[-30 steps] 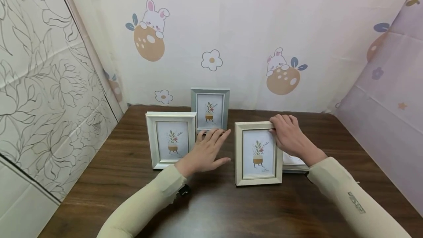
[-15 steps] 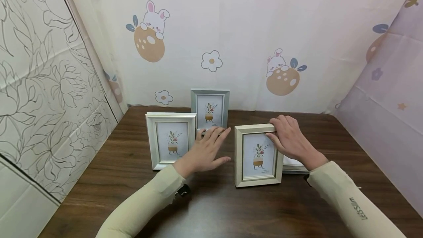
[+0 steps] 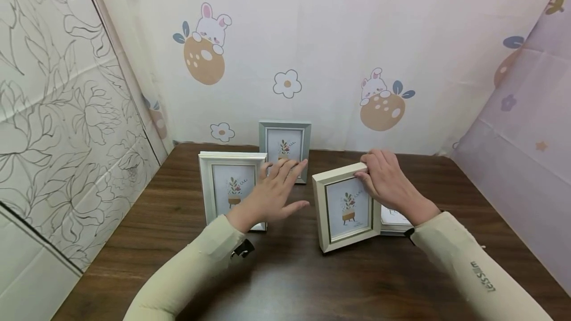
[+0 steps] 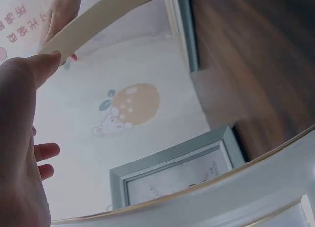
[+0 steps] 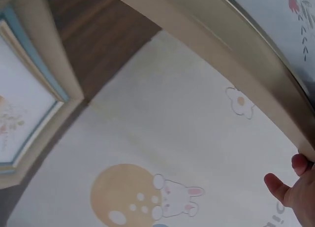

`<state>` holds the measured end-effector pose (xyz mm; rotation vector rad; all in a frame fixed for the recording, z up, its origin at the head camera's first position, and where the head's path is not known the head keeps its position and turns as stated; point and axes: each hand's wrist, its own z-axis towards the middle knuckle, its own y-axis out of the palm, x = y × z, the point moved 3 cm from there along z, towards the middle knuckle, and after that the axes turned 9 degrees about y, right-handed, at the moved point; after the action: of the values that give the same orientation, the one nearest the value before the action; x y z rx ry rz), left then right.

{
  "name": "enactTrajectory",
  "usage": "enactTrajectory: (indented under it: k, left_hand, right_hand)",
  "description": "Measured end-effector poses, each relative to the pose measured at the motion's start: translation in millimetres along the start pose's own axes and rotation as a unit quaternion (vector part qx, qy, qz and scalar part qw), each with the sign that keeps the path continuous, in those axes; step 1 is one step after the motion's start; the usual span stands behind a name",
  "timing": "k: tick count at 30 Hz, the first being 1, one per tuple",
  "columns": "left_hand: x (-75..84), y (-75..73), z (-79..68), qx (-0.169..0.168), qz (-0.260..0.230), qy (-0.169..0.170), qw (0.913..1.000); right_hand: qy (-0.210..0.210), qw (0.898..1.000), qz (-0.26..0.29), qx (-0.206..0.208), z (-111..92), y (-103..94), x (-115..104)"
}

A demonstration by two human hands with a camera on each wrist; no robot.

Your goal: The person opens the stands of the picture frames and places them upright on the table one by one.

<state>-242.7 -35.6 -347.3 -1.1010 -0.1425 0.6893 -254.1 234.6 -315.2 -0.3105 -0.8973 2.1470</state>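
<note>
A cream photo frame [image 3: 348,207] with a potted-plant print stands on the table, tilted sideways. My right hand [image 3: 390,182] grips its top right corner, thumb over the front. My left hand [image 3: 274,194] is spread, its thumb right beside that frame's left edge; in the left wrist view the thumb [image 4: 47,67] overlaps the cream rail. Left of that hand stands a white frame [image 3: 205,182], partly covered by it. A grey-green frame [image 3: 285,125] stands farther back, its lower part behind the left fingers. Another frame [image 3: 394,219] is mostly hidden behind the right hand.
The dark wooden table [image 3: 290,281] meets a patterned wall covering [image 3: 321,93] at the back. A white panel with line-drawn flowers [image 3: 67,88] borders the left side, and a lilac sheet [image 3: 526,162] the right.
The cream frame has tipped, its right side rising and its top left corner dropping slightly leftward, with my right hand on it. My left hand has shifted slightly up and left.
</note>
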Motion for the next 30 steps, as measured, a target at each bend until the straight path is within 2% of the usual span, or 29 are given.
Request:
enactTrajectory:
  k: [4, 11, 15, 20, 30]
  left_hand:
    - [-4.6, -6.6, 2.0, 0.018, -0.006, -0.002, 0.9998]
    - [-8.9, -12.4, 2.6, 0.035, -0.015, -0.003, 0.9993]
    - [-9.1, -14.2, 2.1, 0.039, -0.017, -0.005, 0.9991]
    - [-9.2, -13.9, 0.9, 0.039, -0.013, 0.0, 0.9991]
    - [-7.6, -10.7, 0.2, 0.024, -0.026, 0.002, 0.9994]
  right_hand:
    - [-0.028, 1.0, -0.003, -0.003, 9.8, -5.3, -1.0]
    - [-0.051, 0.996, -0.015, -0.069, 23.0, -15.5, -0.1]
    - [-0.072, 0.993, -0.014, -0.091, 29.8, -23.1, -1.2]
    - [-0.095, 0.989, 0.012, -0.114, 35.4, -31.6, -1.5]
    - [-0.136, 0.985, 0.016, -0.101, 42.3, -37.4, 1.3]
